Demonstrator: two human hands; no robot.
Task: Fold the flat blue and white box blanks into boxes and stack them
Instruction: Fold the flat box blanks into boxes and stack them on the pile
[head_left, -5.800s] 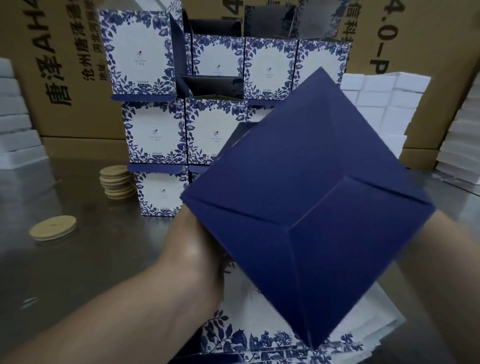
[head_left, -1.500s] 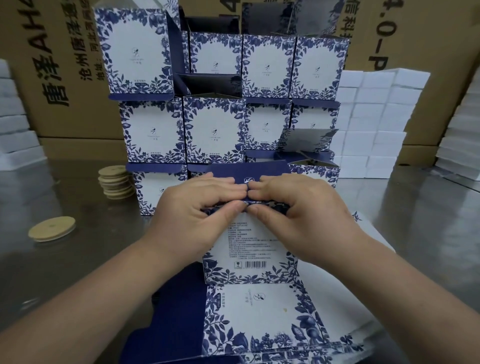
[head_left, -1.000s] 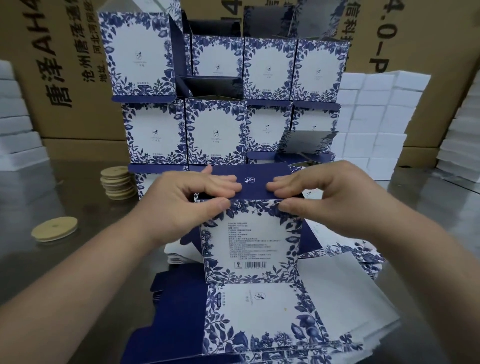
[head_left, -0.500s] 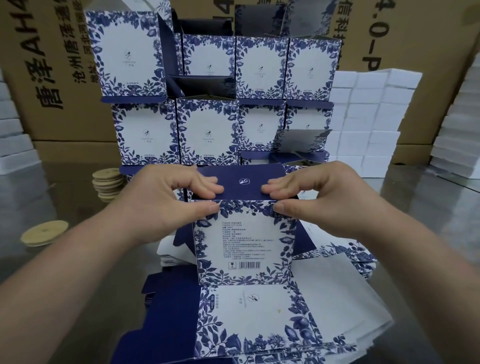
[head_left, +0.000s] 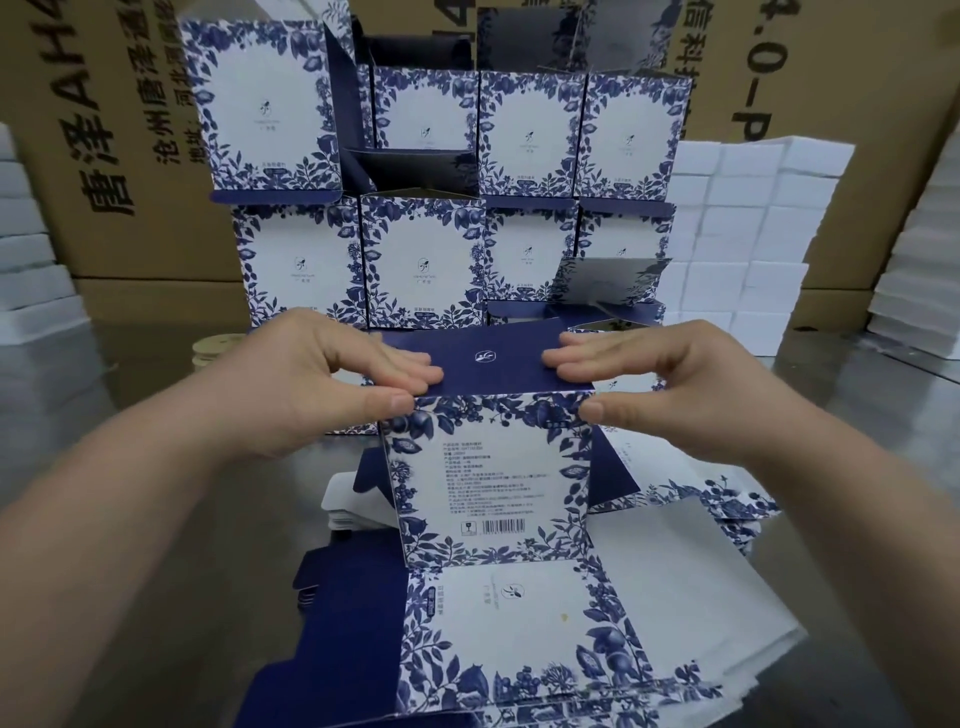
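Box in hand: 1 box (head_left: 488, 467) stands upright on the pile of blanks, at the middle of the view, with its barcode wall toward the person.
Lid flap: the dark blue lid flap (head_left: 488, 358) lies flat over the top; it looks closed, but I cannot tell if its tongue is fully tucked in.
Left hand: the left hand (head_left: 311, 384) pinches the top left corner, with its fingers laid on the lid flap and its thumb on the front wall.
Right hand: the right hand (head_left: 675, 395) pinches the top right corner in the same way.
Done: the stack of finished boxes (head_left: 421, 260) stands behind the hands; 8 fronts can be counted in the 2 upper rows, and a lower row is mostly hidden. Some of them have the lid standing open.
Left to do: this box probably needs only to go onto the stack. Many flat blanks (head_left: 498, 623) lie on the table (head_left: 130, 519) under it, so I judge that much folding remains.
Progress: about the middle, as a guess; the depth of the pile does not show.
Around: wooden discs (head_left: 218, 345) at the left, white foam blocks (head_left: 753, 234) at the right.
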